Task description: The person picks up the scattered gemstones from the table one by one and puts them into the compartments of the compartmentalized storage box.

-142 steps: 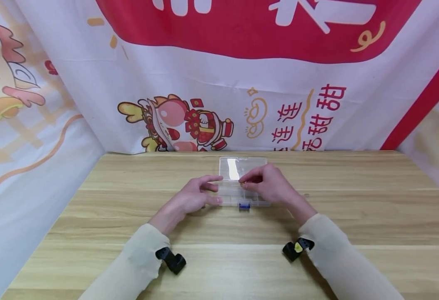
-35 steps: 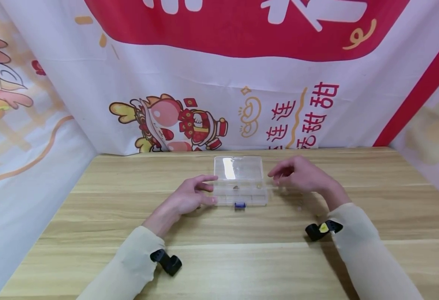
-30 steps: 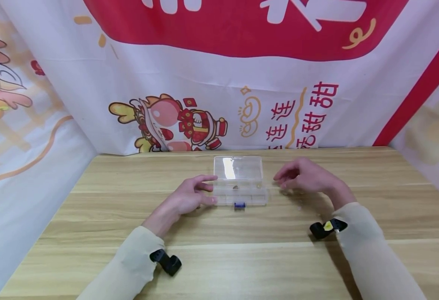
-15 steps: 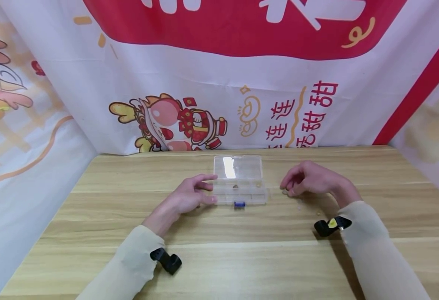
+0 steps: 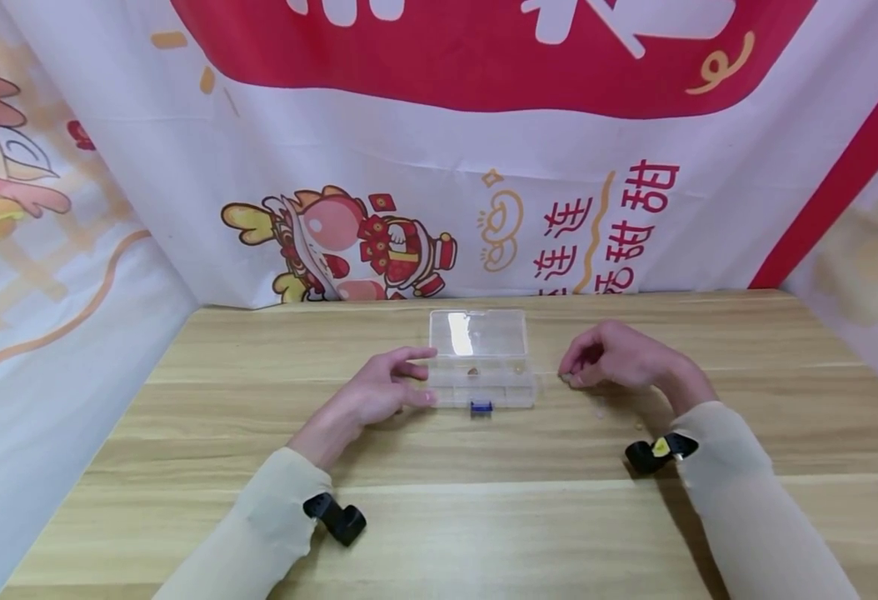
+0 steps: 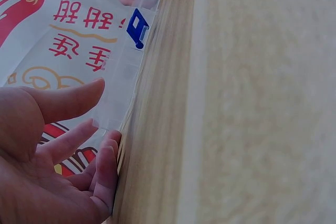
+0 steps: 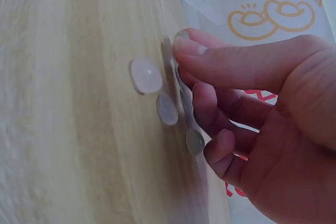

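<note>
A clear plastic compartment box point(image 5: 510, 397) with a blue latch point(image 5: 481, 407) lies with its lid point(image 5: 495, 332) raised toward the back. Inside are a small brownish stone point(image 5: 472, 372) and a yellowish one point(image 5: 518, 369). My left hand point(image 5: 382, 385) rests against the box's left end, thumb at the front corner, fingers loosely extended. Right of the box, my right hand point(image 5: 622, 358) pinches a small greyish stone point(image 7: 181, 34) between thumb and index finger, low over the table. Below that hand lie a pinkish-white oval stone point(image 7: 147, 76), a pale oval stone point(image 7: 167, 109) and a grey-green stone point(image 7: 195, 142).
The wooden table point(image 5: 439, 517) ends at a white printed cloth point(image 5: 409, 142) hanging behind it. Another cloth hangs at the left side. A tiny yellowish stone point(image 5: 638, 427) lies near the right wrist's black camera point(image 5: 641, 457).
My right hand has moved from over the box to the table at its right and now pinches a greyish stone. A brownish stone now shows inside the box. My left hand stays at the box.
</note>
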